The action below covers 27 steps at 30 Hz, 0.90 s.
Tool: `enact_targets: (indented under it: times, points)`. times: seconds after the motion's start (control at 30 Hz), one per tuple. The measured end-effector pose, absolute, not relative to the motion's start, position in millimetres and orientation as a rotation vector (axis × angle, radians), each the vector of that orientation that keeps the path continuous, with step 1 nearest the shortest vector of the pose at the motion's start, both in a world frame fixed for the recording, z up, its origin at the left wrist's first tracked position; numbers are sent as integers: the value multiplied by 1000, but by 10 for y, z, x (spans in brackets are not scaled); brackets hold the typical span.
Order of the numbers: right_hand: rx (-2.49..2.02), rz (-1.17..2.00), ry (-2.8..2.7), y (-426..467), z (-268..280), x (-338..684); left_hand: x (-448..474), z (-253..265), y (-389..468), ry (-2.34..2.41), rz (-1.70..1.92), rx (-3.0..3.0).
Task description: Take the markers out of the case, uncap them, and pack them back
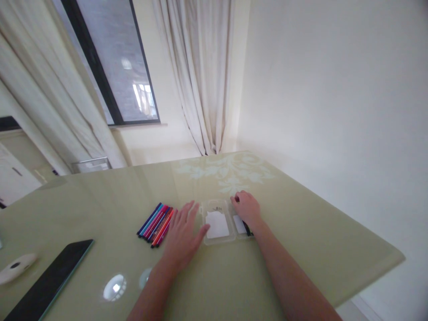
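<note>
A clear plastic case (204,240) lies unfolded on the table, with a white card (217,224) in its left half. My right hand (246,207) is over the right half, its fingers closed on a dark marker whose tip shows between them. Dark pen ends (247,229) stick out below that hand, beside another piece of white card (239,224). My left hand (183,234) is open, fingers spread, between the case and a row of coloured markers (155,225). Its thumb reaches the case's left edge, and it partly covers the rightmost markers.
A black tablet or phone (50,281) lies at the table's left front, near a white oval object (17,268). The glossy greenish table (301,223) narrows to a corner on the right, close to a white wall (334,89). Curtains (203,67) hang behind.
</note>
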State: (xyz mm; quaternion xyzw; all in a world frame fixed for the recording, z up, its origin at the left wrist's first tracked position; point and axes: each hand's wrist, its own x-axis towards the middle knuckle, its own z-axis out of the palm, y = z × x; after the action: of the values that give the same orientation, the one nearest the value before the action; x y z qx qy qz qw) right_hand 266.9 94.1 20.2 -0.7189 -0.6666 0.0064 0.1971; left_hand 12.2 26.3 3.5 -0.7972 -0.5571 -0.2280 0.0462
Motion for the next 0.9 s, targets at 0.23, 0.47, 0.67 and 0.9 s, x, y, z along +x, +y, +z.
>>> enact_targets:
  times: [0.23,0.47,0.67,0.9]
  points:
    - [-1979,38,-1843,984,165,2637,349,-25,104,-1380,-617,-2924]
    - [-1823,165,-1725,1059,127,2681,338,-27,122,-1459,-643,-2931]
    - [-1458,434,-1724,1047,199,2658,336,5,118,-1455,-649,-2949]
    - [-1305,602,-1704,983,342,2656,339,15,124,-1446,-655,-2955]
